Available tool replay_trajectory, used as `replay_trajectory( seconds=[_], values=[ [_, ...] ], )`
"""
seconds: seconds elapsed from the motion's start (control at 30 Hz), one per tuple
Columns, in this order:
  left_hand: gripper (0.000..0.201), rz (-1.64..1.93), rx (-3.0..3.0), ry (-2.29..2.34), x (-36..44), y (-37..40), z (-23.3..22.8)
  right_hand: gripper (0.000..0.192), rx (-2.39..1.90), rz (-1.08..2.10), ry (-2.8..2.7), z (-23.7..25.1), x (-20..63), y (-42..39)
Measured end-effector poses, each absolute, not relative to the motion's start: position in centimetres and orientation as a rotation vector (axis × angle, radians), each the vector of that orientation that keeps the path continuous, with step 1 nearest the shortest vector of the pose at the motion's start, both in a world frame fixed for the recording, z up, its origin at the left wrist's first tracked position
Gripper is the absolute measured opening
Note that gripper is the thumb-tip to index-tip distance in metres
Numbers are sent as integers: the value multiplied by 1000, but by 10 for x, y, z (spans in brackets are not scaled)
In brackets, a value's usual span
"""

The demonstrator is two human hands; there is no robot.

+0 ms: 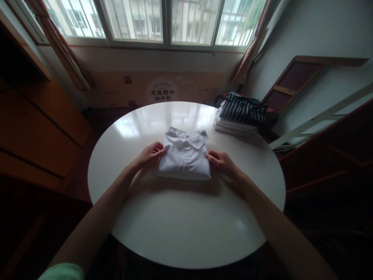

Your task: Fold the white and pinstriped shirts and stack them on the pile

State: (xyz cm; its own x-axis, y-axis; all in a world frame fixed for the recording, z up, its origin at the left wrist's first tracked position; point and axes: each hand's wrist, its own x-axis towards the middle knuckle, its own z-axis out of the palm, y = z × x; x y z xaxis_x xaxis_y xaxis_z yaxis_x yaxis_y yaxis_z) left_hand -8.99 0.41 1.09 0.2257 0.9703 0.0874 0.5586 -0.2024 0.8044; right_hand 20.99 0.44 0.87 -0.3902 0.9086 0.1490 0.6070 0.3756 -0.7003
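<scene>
A white collared shirt (185,154), folded into a neat rectangle with its buttons up, lies in the middle of the round white table (180,221). My left hand (149,156) rests against the shirt's left edge with its fingers touching the fabric. My right hand (222,161) touches the shirt's right edge in the same way. Neither hand lifts the shirt; it lies flat on the table.
A stack of folded clothes (239,115), topped by a dark striped garment, sits at the table's far right edge. Wooden furniture (37,128) stands to the left, a wooden frame (294,81) leans on the right wall, and windows (163,19) run along the back.
</scene>
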Motion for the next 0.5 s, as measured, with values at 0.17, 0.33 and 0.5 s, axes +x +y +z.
replay_trajectory(
  seconds=[0.17,0.33,0.5],
  values=[
    [37,799,1861,1437,-90,3,13,32,-1329,741,-2127,11,209,3],
    [37,781,1848,1447,-89,2,14,33,-1315,772,-2122,13,208,2],
    [41,846,1803,1493,-86,2,10,34,-1351,762,-2092,12,207,2]
  ],
)
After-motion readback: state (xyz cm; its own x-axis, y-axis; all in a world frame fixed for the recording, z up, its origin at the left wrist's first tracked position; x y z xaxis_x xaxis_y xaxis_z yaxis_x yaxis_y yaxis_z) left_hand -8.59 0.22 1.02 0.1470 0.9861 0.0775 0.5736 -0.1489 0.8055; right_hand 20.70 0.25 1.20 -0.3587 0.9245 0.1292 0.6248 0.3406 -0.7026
